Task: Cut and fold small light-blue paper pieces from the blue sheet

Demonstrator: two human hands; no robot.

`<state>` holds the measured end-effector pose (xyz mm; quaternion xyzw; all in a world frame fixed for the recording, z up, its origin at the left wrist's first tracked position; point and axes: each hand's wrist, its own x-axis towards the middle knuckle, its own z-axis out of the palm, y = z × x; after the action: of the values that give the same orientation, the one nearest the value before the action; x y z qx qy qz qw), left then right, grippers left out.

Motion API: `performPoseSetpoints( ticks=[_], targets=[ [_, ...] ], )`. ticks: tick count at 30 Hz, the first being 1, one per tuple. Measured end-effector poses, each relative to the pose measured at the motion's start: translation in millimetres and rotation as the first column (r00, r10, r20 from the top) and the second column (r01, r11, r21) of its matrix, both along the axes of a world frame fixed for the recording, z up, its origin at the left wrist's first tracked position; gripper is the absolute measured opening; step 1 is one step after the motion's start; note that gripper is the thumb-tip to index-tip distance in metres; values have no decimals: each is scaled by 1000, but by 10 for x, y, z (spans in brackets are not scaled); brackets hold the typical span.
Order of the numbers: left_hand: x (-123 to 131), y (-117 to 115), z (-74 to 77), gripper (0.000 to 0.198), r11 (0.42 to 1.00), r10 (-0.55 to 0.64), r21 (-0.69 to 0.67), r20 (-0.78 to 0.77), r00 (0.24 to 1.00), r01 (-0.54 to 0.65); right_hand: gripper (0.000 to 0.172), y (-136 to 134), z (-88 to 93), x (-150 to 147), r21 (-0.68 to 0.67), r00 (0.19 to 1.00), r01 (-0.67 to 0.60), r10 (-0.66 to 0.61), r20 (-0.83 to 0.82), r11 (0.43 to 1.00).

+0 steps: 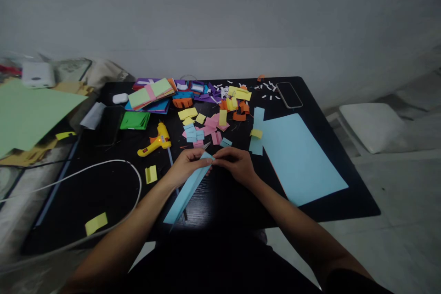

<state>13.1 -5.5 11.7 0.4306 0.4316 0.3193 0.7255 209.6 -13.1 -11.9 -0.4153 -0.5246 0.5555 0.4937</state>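
A long folded strip of light blue paper (189, 191) slants from the table's front edge up to my two hands. My left hand (191, 164) is closed around its upper end, thumb on top. With fingertips pinched, my right hand (235, 163) grips the same end of the strip at its tip. Just beyond my left hand shows the pointed metal tip (206, 145) of a tool, the rest hidden. Small cut pieces of pink paper (211, 124) and blue paper (194, 134) lie right behind my hands.
On the black table (241, 206), a yellow glue gun (155, 140) lies at left near a white cable (138, 179). Large blue sheets (303, 161) lie at right, below a phone (289, 95). Stacked coloured papers (151, 93), green paper (135, 120) and orange scraps (240, 112) sit toward the back.
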Motion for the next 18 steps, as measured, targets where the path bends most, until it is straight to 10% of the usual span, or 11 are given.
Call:
performPoseSetpoints(
  ticks=[18],
  targets=[
    [15,-4,-45,27,993,17,115,-97,995,-6,32,-12,48,-8,-95,994,-107,104,-41,990]
  ],
)
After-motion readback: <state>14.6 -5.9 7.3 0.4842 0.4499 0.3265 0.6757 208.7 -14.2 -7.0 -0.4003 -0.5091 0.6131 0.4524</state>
